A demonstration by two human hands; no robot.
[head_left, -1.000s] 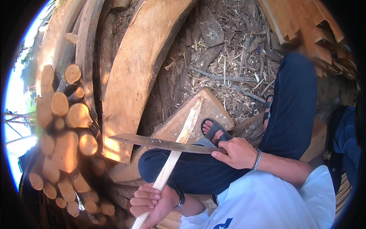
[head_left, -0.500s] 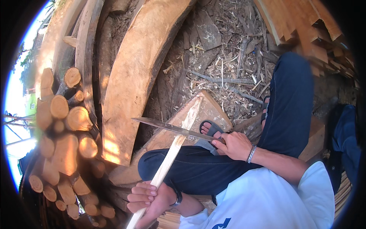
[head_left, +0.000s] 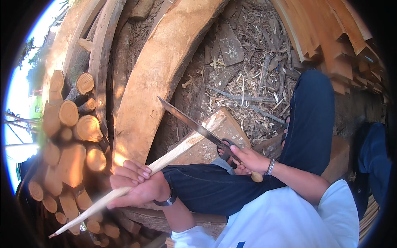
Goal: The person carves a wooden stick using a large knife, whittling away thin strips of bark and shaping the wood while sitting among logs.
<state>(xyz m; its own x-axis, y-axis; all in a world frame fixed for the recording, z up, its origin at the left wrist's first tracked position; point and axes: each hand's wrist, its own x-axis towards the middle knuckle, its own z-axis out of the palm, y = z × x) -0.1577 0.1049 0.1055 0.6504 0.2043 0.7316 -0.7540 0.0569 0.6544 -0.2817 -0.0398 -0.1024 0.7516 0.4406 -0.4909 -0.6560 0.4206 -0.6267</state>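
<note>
My left hand (head_left: 142, 188) is closed around a pale peeled wooden stick (head_left: 175, 153), whose thin pointed end sticks out at the lower left. The stick's upper end rests on a thick wooden plank (head_left: 235, 131) beyond my knee, with a pale, freshly cut patch near it. In my right hand (head_left: 253, 160) is a machete; its long dark blade (head_left: 186, 119) points up and left across the stick. Whether the blade touches the wood I cannot tell. The rounded end of the machete's wooden handle (head_left: 257, 177) shows below my fingers.
Stacked round logs (head_left: 87, 128) stand at the left. A long curved slab (head_left: 144, 78) lies ahead of my left knee. Wood shavings (head_left: 248, 89) cover the ground ahead. Sawn boards (head_left: 326, 37) are piled at the far right. Another person's dark trouser leg (head_left: 374, 153) shows at the right edge.
My left hand has moved left and up, so the stick lies at a flatter slant and its pointed end shows. The machete blade has swung to a steeper angle, its tip higher.
</note>
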